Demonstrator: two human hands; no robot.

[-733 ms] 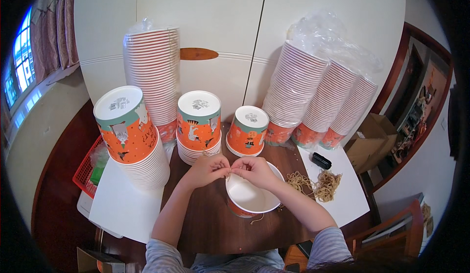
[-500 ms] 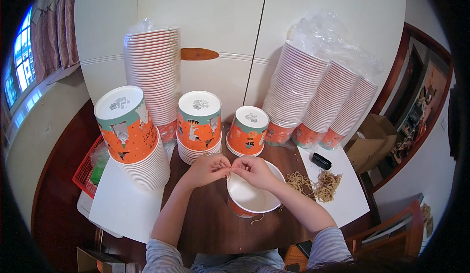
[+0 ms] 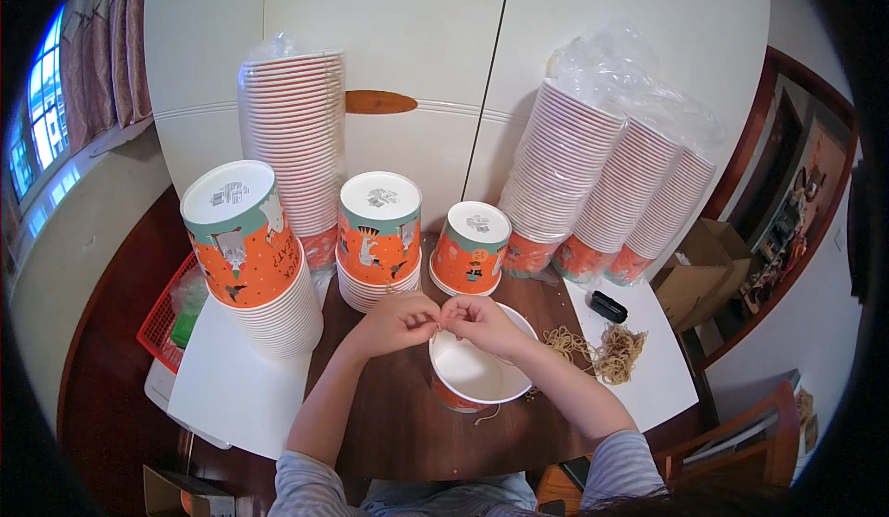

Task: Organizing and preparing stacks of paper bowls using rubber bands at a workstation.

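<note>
Left hand [image 3: 398,322] and right hand [image 3: 483,322], centre of the frame, thumbs and forefingers closed in a pinch, the tips meeting or nearly so; a short tan twine strand [image 3: 436,331] gripped there, its finer course hidden by the fingers; below them, one paper bucket [image 3: 474,371], upright, mouth open, white within and orange without, at lower centre, its left rim under the fingertips; one loose twine end [image 3: 487,418] on the brown tabletop [image 3: 398,443] just below it; to the right, two tangled heaps of twine [image 3: 619,352], and above these a black oblong object [image 3: 608,307]; behind the hands, three groups of inverted orange buckets [image 3: 380,239], left, centre and right of centre, white bases upward; farther up, a plastic-wrapped bucket stack [image 3: 294,146] at upper left and three more wrapped stacks [image 3: 565,165] at upper right; outermost, a red basket [image 3: 165,308] at left and a cardboard box [image 3: 711,267] at right; compared with the earlier frame, the pinch is unchanged and the bucket in essentially the same place; the background at upper left sits a touch farther right, the fingertips likewise.
</note>
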